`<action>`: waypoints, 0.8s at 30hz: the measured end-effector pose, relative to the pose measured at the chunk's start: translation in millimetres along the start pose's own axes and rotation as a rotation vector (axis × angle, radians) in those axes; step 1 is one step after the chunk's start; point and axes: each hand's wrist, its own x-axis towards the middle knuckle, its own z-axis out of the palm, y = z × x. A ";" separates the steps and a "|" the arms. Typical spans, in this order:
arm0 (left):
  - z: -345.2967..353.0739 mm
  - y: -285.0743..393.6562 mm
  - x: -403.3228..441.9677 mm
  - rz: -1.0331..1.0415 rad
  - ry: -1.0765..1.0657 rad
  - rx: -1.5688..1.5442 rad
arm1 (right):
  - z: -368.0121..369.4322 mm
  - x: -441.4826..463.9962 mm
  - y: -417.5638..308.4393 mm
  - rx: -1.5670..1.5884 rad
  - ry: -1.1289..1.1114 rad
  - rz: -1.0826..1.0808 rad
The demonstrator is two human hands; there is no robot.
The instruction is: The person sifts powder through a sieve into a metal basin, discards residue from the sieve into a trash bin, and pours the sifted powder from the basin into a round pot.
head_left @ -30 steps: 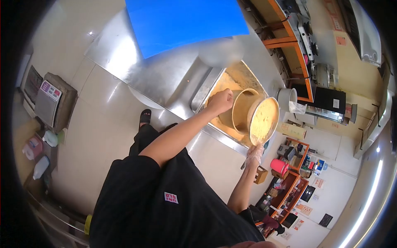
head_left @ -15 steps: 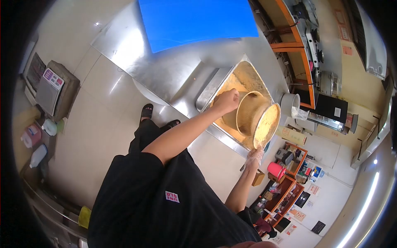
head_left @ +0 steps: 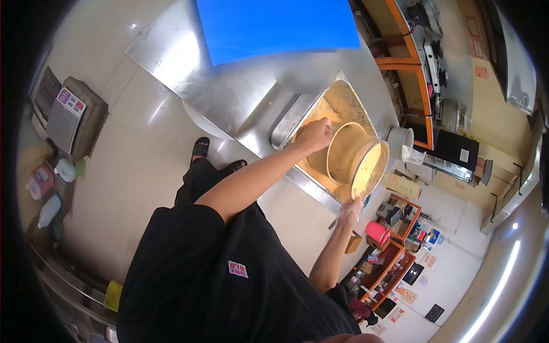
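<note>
Yellow powder point(head_left: 366, 172) lies in the bowl point(head_left: 383, 170), whose lower rim is held in the fingers of the gloved right hand point(head_left: 349, 213), while the bare left hand point(head_left: 315, 136) has its fingers curled at the edge of the adjoining pot point(head_left: 340, 154), their grip too hidden to tell. Pot and bowl sit at a powder-dusted tray point(head_left: 355, 103) on a steel desk point(head_left: 229, 80), which also bears a blue board point(head_left: 280, 28); pale floor point(head_left: 137, 177), a scale point(head_left: 66, 123) and an orange-framed rack point(head_left: 401, 60) lie beyond.
</note>
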 end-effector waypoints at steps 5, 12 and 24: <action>-1.9 3.3 7.2 0.008 0.111 -0.094 | 18.6 -28.9 -24.8 -0.121 0.029 0.043; 0.2 -0.8 12.4 0.261 0.256 -0.260 | 21.1 -24.0 -22.3 -0.154 0.089 0.080; -1.1 0.1 -20.7 0.216 -0.095 0.240 | 8.2 -4.0 -7.5 -0.109 0.098 0.048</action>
